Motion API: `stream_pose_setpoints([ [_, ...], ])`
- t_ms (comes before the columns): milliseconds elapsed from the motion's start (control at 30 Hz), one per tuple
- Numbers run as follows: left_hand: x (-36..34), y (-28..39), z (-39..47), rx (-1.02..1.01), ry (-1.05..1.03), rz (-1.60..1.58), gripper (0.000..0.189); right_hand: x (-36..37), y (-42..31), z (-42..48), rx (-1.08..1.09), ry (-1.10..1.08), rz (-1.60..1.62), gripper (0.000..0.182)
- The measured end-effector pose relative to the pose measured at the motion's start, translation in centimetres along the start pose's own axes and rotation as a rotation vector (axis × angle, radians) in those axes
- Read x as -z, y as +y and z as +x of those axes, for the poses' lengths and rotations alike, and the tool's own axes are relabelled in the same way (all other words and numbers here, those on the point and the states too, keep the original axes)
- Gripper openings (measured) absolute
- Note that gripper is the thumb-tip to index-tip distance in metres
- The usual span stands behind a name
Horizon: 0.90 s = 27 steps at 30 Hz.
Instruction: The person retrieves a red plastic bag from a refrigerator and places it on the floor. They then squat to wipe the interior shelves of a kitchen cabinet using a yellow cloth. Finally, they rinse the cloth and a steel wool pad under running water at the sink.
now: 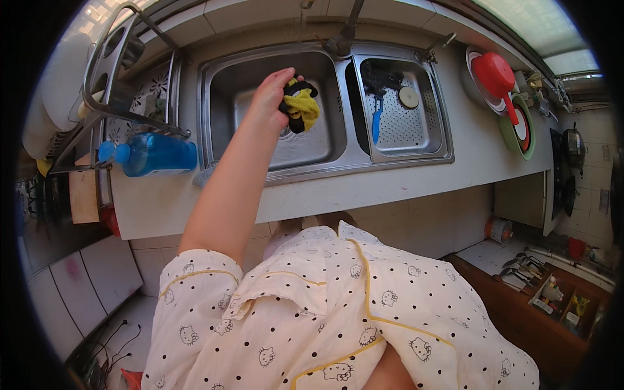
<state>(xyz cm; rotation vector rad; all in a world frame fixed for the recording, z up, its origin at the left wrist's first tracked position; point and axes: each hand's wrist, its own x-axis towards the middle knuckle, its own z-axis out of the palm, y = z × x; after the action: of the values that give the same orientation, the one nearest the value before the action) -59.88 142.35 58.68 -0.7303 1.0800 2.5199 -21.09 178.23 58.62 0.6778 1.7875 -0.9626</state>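
My left hand [277, 95] reaches over the larger steel sink basin [234, 131]. It grips a bunched yellow and black cloth [303, 107], with the fingers partly hidden behind it. Beyond the hand, a thin stream of water [301, 24] falls from a spout at the top edge of the view. Below the cloth, the basin floor looks wet. My right hand is out of view. In the smaller basin to the right sits a perforated steel tray [404, 131]. On it lie a blue-handled tool [377, 119], some dark matter [378, 78] and a round pale disc [408, 97].
A blue liquid bottle [158, 154] lies on the counter left of the sink, beside a metal rack [87, 92]. The faucet [343, 39] rises behind the basins. Rightward are a red ladle-like scoop [493, 73] and a green bowl [529, 146]. An open drawer [568, 302] holds small items.
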Motion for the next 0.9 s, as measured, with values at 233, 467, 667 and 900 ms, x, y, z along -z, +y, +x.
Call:
stream_pose_setpoints([
  [233, 1.3, 1.3, -0.2, -0.059, 0.004, -0.054, 0.014, 1.6, -2.2, 2.0, 0.038, 0.027, -0.186, 0.029],
  [467, 2.8, 0.4, 4.4, 0.046, 0.055, -0.239, 0.016, 5.5, -11.9, 4.2, 0.360, 0.191, -0.304, 0.032],
  [667, 2.4, -0.7, 8.9, -0.096, -0.041, -0.324, 0.024, 5.1, -33.9, 12.5, 1.172, 0.369, 0.098, 0.035],
  [900, 0.8, -1.2, 10.6, -0.172, -0.220, -0.321, 0.044, -0.1, -46.9, 23.8, 1.301, 0.366, 0.118, 0.056],
])
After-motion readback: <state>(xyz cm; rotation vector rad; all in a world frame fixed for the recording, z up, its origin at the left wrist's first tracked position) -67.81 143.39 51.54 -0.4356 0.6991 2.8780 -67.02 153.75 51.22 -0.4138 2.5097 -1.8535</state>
